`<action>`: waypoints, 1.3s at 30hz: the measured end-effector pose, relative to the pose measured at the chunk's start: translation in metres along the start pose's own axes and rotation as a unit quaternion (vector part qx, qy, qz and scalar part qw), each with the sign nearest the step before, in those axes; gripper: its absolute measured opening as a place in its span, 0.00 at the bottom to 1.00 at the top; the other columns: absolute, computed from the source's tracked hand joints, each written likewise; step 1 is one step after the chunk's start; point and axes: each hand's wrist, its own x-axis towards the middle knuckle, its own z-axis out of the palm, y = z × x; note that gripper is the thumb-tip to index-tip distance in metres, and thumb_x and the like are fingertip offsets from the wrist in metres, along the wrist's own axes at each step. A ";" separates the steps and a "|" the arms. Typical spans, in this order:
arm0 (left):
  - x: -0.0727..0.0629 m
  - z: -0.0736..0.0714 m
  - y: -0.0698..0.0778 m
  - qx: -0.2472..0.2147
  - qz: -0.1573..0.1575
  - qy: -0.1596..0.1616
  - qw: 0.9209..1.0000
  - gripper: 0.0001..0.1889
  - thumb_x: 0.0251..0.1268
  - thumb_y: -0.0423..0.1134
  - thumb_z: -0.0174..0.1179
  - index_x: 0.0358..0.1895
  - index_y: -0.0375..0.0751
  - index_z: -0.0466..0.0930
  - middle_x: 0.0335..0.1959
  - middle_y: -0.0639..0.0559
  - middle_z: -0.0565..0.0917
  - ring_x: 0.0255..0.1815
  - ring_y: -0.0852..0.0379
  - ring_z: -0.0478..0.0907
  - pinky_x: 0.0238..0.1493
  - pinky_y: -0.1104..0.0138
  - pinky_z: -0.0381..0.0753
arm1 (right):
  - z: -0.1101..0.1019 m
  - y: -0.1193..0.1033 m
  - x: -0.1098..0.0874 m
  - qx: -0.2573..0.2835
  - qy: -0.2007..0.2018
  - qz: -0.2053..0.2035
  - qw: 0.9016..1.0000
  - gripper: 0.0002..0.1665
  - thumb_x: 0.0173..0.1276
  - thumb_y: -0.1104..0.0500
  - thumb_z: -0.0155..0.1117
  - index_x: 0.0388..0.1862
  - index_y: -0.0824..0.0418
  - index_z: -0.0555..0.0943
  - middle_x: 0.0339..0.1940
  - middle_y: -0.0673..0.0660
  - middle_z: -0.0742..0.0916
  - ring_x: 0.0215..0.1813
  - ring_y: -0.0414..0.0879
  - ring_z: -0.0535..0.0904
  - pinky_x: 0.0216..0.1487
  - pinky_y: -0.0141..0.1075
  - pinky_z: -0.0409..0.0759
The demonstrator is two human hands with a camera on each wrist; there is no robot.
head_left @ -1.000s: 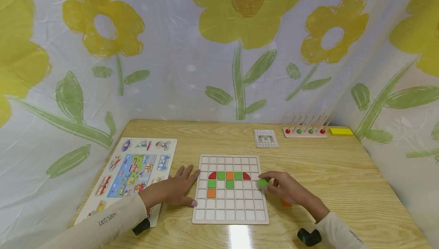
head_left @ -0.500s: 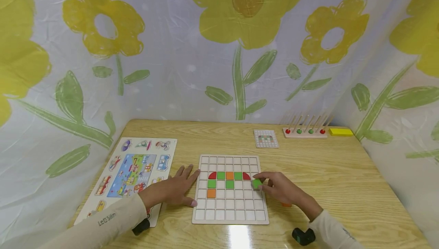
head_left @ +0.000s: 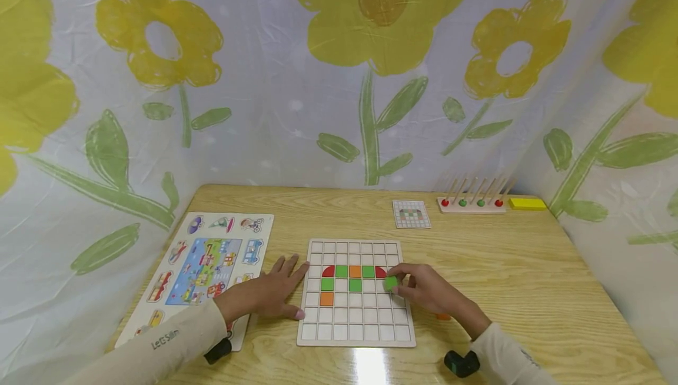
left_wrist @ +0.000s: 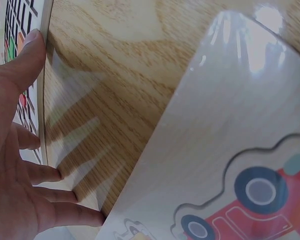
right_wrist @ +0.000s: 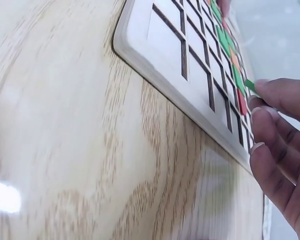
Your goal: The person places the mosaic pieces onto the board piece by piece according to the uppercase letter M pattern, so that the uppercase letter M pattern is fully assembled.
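My right hand point(head_left: 424, 285) pinches a green square tile point(head_left: 391, 283) between thumb and fingers, over the right part of the white grid board point(head_left: 356, 339), just below a red rounded tile point(head_left: 380, 272). The right wrist view shows the green tile edge-on at the fingertips. Several green, orange and red tiles sit in the board's cells, among them an orange square point(head_left: 326, 299) at lower left. My left hand point(head_left: 275, 291) lies with fingers spread at the board's left edge, its thumb touching the rim. An orange piece point(head_left: 444, 317) lies partly hidden beneath my right forearm.
A vehicle picture puzzle point(head_left: 254, 267) lies at left, partly under my left arm. Behind the board are a small pattern card point(head_left: 411, 215), a peg stand with beads point(head_left: 471, 208) and a yellow block point(head_left: 527, 203). A flowered curtain borders the table.
My right hand has moved left with the green tile, from the board's right edge to over its cells. My left hand has stayed in place.
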 end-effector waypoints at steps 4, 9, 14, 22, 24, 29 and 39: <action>-0.001 -0.001 0.001 -0.001 -0.001 -0.001 1.000 0.54 0.61 0.65 0.64 0.82 0.45 0.45 0.83 0.36 0.44 0.81 0.28 0.42 0.67 0.30 0.59 | 0.002 -0.001 0.002 0.005 0.008 0.004 1.000 0.17 0.71 0.61 0.67 0.57 0.59 0.82 0.38 0.52 0.83 0.20 0.33 0.64 0.21 0.27 0.65; -0.001 -0.001 0.000 0.000 -0.003 -0.004 1.000 0.54 0.61 0.66 0.63 0.82 0.46 0.45 0.83 0.36 0.43 0.81 0.29 0.41 0.67 0.30 0.58 | 0.006 -0.001 0.006 0.011 0.016 0.005 1.000 0.16 0.69 0.62 0.68 0.56 0.60 0.82 0.37 0.52 0.82 0.21 0.33 0.66 0.22 0.27 0.67; 0.000 0.000 -0.001 0.001 -0.002 -0.005 1.000 0.55 0.61 0.66 0.63 0.83 0.47 0.44 0.83 0.37 0.42 0.81 0.29 0.41 0.68 0.30 0.58 | 0.009 -0.002 0.009 0.010 0.022 0.009 1.000 0.16 0.68 0.64 0.68 0.54 0.60 0.82 0.38 0.52 0.82 0.23 0.34 0.69 0.25 0.27 0.71; -0.001 -0.001 0.000 -0.004 0.004 -0.003 1.000 0.54 0.61 0.66 0.63 0.82 0.46 0.45 0.83 0.35 0.42 0.81 0.28 0.41 0.67 0.29 0.58 | 0.015 -0.004 0.011 0.003 0.019 0.009 1.000 0.15 0.68 0.63 0.69 0.53 0.59 0.83 0.33 0.48 0.83 0.26 0.35 0.72 0.27 0.28 0.72; -0.002 -0.001 0.000 -0.005 0.004 -0.002 1.000 0.54 0.61 0.66 0.63 0.82 0.45 0.45 0.82 0.35 0.43 0.81 0.28 0.41 0.67 0.29 0.58 | 0.016 -0.004 0.011 -0.002 0.020 0.008 1.000 0.15 0.68 0.62 0.69 0.53 0.59 0.84 0.31 0.47 0.83 0.26 0.35 0.72 0.28 0.28 0.72; -0.001 -0.001 0.000 -0.004 0.002 -0.004 1.000 0.54 0.61 0.66 0.63 0.82 0.46 0.45 0.83 0.35 0.43 0.81 0.28 0.41 0.67 0.29 0.59 | 0.019 -0.002 0.012 -0.019 0.033 0.006 0.999 0.14 0.67 0.62 0.71 0.51 0.59 0.85 0.30 0.46 0.83 0.29 0.35 0.73 0.31 0.29 0.73; -0.001 -0.001 0.000 -0.005 0.003 -0.004 1.000 0.54 0.61 0.65 0.64 0.82 0.45 0.45 0.83 0.35 0.43 0.81 0.28 0.41 0.67 0.29 0.58 | 0.021 -0.004 0.014 -0.050 0.040 0.035 0.997 0.13 0.66 0.62 0.72 0.49 0.57 0.86 0.30 0.44 0.82 0.30 0.36 0.72 0.32 0.29 0.72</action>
